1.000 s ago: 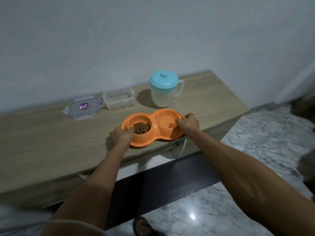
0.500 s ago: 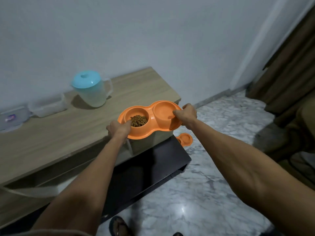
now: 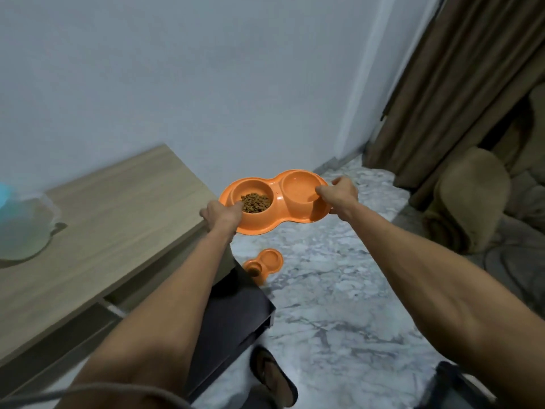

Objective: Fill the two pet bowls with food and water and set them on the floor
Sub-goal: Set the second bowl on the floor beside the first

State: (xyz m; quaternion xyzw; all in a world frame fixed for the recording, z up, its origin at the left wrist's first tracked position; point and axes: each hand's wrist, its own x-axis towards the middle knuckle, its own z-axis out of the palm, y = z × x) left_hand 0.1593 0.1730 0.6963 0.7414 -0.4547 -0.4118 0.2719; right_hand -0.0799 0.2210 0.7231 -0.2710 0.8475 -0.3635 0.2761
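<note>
The orange double bowl [image 3: 275,199] hangs in the air past the table [image 3: 118,219] end, above the marble floor [image 3: 324,296], with the left hand [image 3: 219,214] fingers curled round its kibble [image 3: 256,202] end and the right hand [image 3: 339,192] fingers pinching the other rim.

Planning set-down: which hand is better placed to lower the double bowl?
Right hand, probably: its grip on the double bowl is over open floor; the left hand is beside the table corner.

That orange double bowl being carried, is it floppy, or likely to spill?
Probably stiff: the orange double bowl shows no sag, held only at its ends by the left hand and right hand. Likely light, moulded plastic. The kibble lies loose in one well, so tilting could spill it.
</note>
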